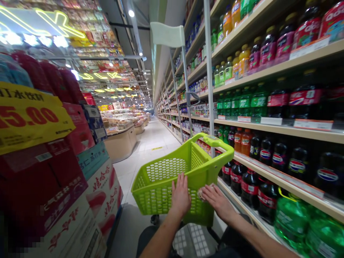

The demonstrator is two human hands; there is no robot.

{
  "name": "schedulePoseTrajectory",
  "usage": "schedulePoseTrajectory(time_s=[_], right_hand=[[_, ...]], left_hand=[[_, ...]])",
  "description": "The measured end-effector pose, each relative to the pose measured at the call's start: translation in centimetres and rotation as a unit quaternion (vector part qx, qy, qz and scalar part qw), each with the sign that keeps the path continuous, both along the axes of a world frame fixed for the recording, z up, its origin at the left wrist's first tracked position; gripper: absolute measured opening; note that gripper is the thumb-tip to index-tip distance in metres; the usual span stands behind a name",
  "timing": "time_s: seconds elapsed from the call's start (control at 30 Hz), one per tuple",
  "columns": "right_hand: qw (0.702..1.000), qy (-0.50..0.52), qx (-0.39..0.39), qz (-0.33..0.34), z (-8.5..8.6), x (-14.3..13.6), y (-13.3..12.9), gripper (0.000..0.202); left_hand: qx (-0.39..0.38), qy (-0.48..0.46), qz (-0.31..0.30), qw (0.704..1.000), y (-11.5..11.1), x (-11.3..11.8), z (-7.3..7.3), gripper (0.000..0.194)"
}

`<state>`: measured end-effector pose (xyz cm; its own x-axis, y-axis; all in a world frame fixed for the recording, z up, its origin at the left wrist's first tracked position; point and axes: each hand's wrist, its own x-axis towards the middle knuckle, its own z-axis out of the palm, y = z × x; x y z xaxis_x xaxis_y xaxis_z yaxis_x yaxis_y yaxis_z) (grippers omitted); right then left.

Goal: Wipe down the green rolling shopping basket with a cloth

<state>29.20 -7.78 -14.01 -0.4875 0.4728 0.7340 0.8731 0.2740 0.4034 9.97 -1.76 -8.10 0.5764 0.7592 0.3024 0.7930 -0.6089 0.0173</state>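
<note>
A lime-green plastic shopping cart [161,168] stands sideways in front of me, its handle at the upper right. My left hand [181,197] lies flat against the cart's near side wall, fingers stretched out and pointing up. Further right, my right hand [215,200] presses a pale crumpled cloth [201,193] to the same wall, near the handle end. Much of the cloth is hidden under the fingers. The cart's basket looks bare where its inside shows.
Tall shelves [274,125] of bottled drinks run along the right, close to the cart. Stacked drink cartons [67,200] with a yellow price sign [32,118] stand at the left. Behind the cart, a tiled aisle [150,132] leads away past food displays [120,139].
</note>
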Motion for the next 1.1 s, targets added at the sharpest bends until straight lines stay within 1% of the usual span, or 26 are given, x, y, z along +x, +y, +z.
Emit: schedulePoseTrajectory(time_s=[0.03, 0.07, 0.17, 0.2, 0.23, 0.27, 0.3, 0.4, 0.43, 0.47, 0.5, 0.53, 0.63, 0.67, 0.7, 0.73, 0.77, 0.87, 0.9, 0.93, 0.97, 1.0, 1.1], right_hand=[[1.000, 0.013, 0.008, -0.004, 0.5, 0.1, -0.1, 0.045], [0.999, 0.036, 0.023, -0.011, 1.5, 0.3, -0.2, 0.044], [0.988, 0.121, 0.087, -0.037, 6.0, 1.5, 0.0, 0.045], [0.984, 0.137, 0.104, -0.042, 7.0, 2.0, 0.1, 0.045], [0.982, 0.143, 0.112, -0.047, 7.3, 2.5, 0.0, 0.045], [0.983, 0.139, 0.110, -0.049, 7.0, 2.9, -0.1, 0.045], [0.986, 0.126, 0.100, -0.049, 6.0, 3.2, -0.4, 0.045], [0.997, 0.060, 0.047, -0.033, 1.4, 3.2, -1.5, 0.045], [0.998, 0.047, 0.030, -0.030, 0.4, 3.1, -1.7, 0.047], [0.998, 0.046, 0.021, -0.031, 0.1, 3.0, -1.9, 0.048], [0.998, 0.056, 0.022, -0.034, 0.6, 3.0, -1.9, 0.048], [0.996, 0.076, 0.033, -0.039, 1.8, 3.0, -1.8, 0.049], [0.982, 0.147, 0.105, -0.055, 7.2, 3.9, -0.9, 0.049], [0.978, 0.158, 0.116, -0.065, 8.6, 4.2, -0.5, 0.050], [0.977, 0.161, 0.122, -0.070, 9.3, 4.4, -0.3, 0.050], [0.978, 0.156, 0.121, -0.072, 9.2, 4.5, -0.1, 0.051], [0.980, 0.144, 0.114, -0.070, 8.5, 4.4, -0.2, 0.051], [0.993, 0.082, 0.069, -0.041, 4.8, 3.6, -0.8, 0.050], [0.996, 0.065, 0.053, -0.035, 4.0, 3.4, -1.0, 0.050], [0.997, 0.058, 0.046, -0.033, 3.8, 3.4, -1.2, 0.050], [0.996, 0.063, 0.049, -0.038, 4.2, 3.6, -1.3, 0.050], [0.993, 0.082, 0.062, -0.050, 5.1, 4.1, -1.3, 0.049], [0.973, 0.159, 0.122, -0.111, 9.6, 6.1, -0.4, 0.048]], left_hand=[[0.000, -0.001, 0.000, 1.000, 0.0, 0.0, 0.0, 0.071], [-0.001, -0.002, 0.000, 1.000, 0.0, 0.0, 0.0, 0.071], [-0.008, -0.002, 0.008, 1.000, -0.2, 0.1, 0.4, 0.071], [-0.012, -0.002, 0.011, 1.000, -0.2, 0.1, 0.5, 0.071], [-0.015, -0.002, 0.015, 1.000, -0.3, 0.2, 0.6, 0.071], [-0.017, -0.003, 0.017, 1.000, -0.3, 0.3, 0.6, 0.071], [-0.018, -0.005, 0.019, 1.000, -0.3, 0.3, 0.6, 0.072], [-0.010, -0.004, 0.018, 1.000, -0.1, 0.3, 0.4, 0.071], [-0.005, -0.001, 0.017, 1.000, 0.0, 0.3, 0.2, 0.071], [0.000, 0.002, 0.016, 1.000, 0.1, 0.3, 0.1, 0.071], [0.004, 0.006, 0.016, 1.000, 0.1, 0.3, 0.0, 0.071], [0.006, 0.009, 0.016, 1.000, 0.1, 0.3, 0.0, 0.071], [0.004, 0.010, 0.021, 1.000, 0.0, 0.4, 0.0, 0.071], [0.003, 0.010, 0.023, 1.000, 0.0, 0.4, 0.1, 0.072], [0.001, 0.011, 0.025, 1.000, -0.1, 0.5, 0.1, 0.072], [-0.002, 0.012, 0.027, 1.000, -0.1, 0.5, 0.2, 0.072], [-0.005, 0.012, 0.029, 0.999, -0.1, 0.5, 0.2, 0.073], [-0.007, 0.012, 0.023, 1.000, 0.1, 0.4, 0.2, 0.074], [-0.004, 0.011, 0.021, 1.000, 0.2, 0.4, 0.1, 0.074], [-0.003, 0.010, 0.019, 1.000, 0.2, 0.4, 0.1, 0.074], [-0.003, 0.009, 0.019, 1.000, 0.2, 0.4, 0.1, 0.074], [-0.005, 0.009, 0.020, 1.000, 0.2, 0.4, 0.2, 0.074], [-0.016, 0.011, 0.021, 1.000, -0.1, 0.5, 0.6, 0.074]])
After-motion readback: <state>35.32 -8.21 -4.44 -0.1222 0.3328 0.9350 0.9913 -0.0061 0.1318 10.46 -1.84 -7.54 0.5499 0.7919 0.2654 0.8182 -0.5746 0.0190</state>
